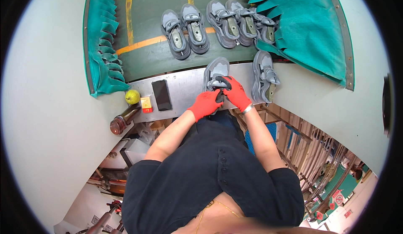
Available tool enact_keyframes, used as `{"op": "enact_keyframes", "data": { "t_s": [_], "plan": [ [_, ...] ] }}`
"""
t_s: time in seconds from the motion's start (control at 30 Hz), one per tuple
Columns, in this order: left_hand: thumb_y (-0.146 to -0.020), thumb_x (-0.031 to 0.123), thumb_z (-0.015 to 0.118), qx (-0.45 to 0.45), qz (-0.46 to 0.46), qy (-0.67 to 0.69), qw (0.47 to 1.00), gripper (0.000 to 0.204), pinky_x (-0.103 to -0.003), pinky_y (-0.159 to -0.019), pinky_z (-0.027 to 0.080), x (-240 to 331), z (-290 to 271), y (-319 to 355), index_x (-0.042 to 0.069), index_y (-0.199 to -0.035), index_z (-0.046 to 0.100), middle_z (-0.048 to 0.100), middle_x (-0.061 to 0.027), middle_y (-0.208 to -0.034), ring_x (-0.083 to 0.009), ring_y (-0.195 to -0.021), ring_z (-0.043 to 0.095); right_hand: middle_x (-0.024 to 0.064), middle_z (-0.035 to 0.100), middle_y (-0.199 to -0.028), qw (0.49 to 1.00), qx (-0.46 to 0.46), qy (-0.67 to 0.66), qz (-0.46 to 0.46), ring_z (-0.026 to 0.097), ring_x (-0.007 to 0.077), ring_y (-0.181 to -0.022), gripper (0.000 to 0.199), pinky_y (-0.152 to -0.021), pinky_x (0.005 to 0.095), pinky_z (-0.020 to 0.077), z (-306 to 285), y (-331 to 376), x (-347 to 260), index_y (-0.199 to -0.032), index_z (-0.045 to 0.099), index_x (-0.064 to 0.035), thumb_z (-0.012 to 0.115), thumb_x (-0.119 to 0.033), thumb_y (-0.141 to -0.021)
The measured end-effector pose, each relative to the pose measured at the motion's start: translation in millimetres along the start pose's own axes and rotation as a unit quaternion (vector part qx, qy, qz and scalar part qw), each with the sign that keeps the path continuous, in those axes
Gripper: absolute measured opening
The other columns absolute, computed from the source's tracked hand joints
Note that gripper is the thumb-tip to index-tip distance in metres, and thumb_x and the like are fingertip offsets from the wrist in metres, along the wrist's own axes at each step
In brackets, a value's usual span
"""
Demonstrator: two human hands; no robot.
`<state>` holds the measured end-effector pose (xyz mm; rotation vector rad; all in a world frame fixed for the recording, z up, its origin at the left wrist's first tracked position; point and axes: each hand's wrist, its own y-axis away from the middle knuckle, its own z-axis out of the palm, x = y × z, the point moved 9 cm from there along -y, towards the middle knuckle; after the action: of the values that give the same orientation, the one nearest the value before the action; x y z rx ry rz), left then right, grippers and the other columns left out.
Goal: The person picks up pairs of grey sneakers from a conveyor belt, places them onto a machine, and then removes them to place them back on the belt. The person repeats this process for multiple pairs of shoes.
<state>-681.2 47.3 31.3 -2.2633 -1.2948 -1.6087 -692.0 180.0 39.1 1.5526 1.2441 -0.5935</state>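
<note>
A grey sneaker [217, 68] rests on the metal ledge in front of me, its toe pointing away. Both my hands wear red gloves with dark fingertips and are closed at its ankle opening. My left hand [206, 104] grips the left side of the opening, and my right hand [236, 94] holds the tongue and lace area from the right. The gloves cover the heel and most of the opening, so what the fingertips pinch there is hidden. A second grey sneaker [262, 76] lies tilted on the ledge to the right, apart from my hands.
Several more grey sneakers [195, 26] with green inserts stand on the green conveyor belt [155, 3]. Slit teal curtains [308, 32] hang at both sides. On the ledge's left are a phone [161, 95], a small box [146, 104], a yellow-green fruit [132, 97] and a dark bottle [124, 120].
</note>
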Motion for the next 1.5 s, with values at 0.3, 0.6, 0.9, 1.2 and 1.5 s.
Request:
{"op": "enact_keyframes", "data": {
  "t_s": [0.3, 0.6, 0.9, 1.2, 1.5],
  "plan": [
    [-0.092, 0.01, 0.071, 0.185, -0.114, 0.238, 0.947, 0.042, -0.036, -0.09, 0.055, -70.5, -33.9, 54.9, 0.008, -0.134, 0.069, 0.075, -0.0172, -0.113, -0.0239, -0.101, 0.072, 0.0145, 0.067, -0.125, 0.998, 0.034, 0.059, -0.016, 0.063, 0.0361, -0.119, 0.05, -0.102, 0.042, 0.0507, 9.5, -3.7, 9.8, -0.133, 0.068, -0.0128, 0.064, -0.005, -0.084],
    [-0.082, 0.023, 0.08, 0.201, -0.099, 0.183, 0.957, 0.037, -0.046, -0.092, 0.053, -61.3, -30.3, 6.3, 0.006, -0.113, 0.071, 0.073, -0.0165, -0.106, -0.0395, -0.105, 0.068, 0.0164, 0.072, -0.116, 0.991, 0.109, -0.041, 0.063, 0.067, 0.0359, -0.112, 0.034, -0.096, 0.0404, 0.0528, 2.8, -11.7, 38.0, -0.119, 0.073, -0.0068, 0.064, -0.009, -0.086],
    [-0.085, 0.03, 0.076, 0.142, -0.21, 0.06, 0.966, 0.054, -0.048, -0.093, 0.052, -74.5, -14.3, -7.1, 0.009, -0.132, 0.062, 0.07, -0.0196, -0.115, -0.0398, -0.108, 0.067, 0.0188, 0.063, -0.138, 0.99, 0.087, 0.107, -0.033, 0.061, 0.037, -0.126, 0.05, -0.105, 0.0423, 0.0497, 20.1, 22.4, 5.3, -0.135, 0.065, -0.0098, 0.06, -0.001, -0.085],
    [-0.079, 0.033, 0.081, 0.142, -0.058, -0.085, 0.984, 0.093, -0.053, -0.11, 0.044, -28.7, 12.3, 36.1, 0.013, -0.158, 0.037, 0.045, -0.0243, -0.151, -0.0469, -0.136, 0.047, 0.0192, 0.054, -0.151, 0.978, 0.086, 0.126, -0.142, 0.053, 0.039, -0.138, 0.057, -0.114, 0.0406, 0.045, 35.9, 43.9, 32.9, -0.144, 0.06, -0.0121, 0.054, 0.001, -0.089],
    [-0.076, 0.02, 0.085, 0.294, -0.128, -0.01, 0.947, 0.091, -0.051, -0.103, 0.05, -32.0, 54.4, 42.4, 0.019, -0.155, 0.041, 0.052, -0.0221, -0.145, -0.0451, -0.128, 0.055, 0.0146, 0.06, -0.144, 0.889, 0.03, -0.455, 0.037, 0.057, 0.0247, -0.133, 0.065, -0.109, 0.0367, 0.047, 41.5, 49.0, 134.0, -0.154, 0.049, -0.0052, 0.057, 0.002, -0.089]
  ]
}}
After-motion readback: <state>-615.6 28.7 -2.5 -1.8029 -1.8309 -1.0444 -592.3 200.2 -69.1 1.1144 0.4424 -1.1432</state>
